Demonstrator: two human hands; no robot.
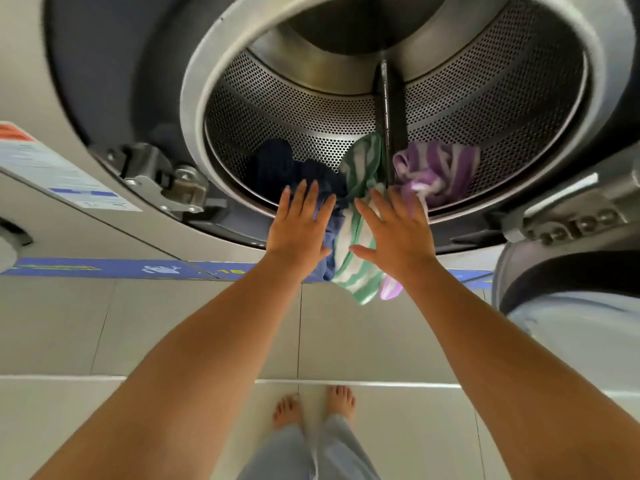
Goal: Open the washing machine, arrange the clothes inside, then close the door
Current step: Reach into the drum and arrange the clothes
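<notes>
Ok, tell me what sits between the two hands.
In the head view, the green-and-white striped cloth hangs over the drum rim between the left hand and right hand, with a dark blue garment beside it.

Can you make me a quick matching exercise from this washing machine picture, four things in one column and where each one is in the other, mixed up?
Things:
1. green striped cloth
2. purple striped cloth
3. dark navy garment
4. machine door

Places:
A. inside the drum, on the left
B. swung open at the right edge
C. hanging over the drum's lip between the two hands
D. mostly inside the drum, on the right

Pairs: 1-C, 2-D, 3-A, 4-B
</notes>
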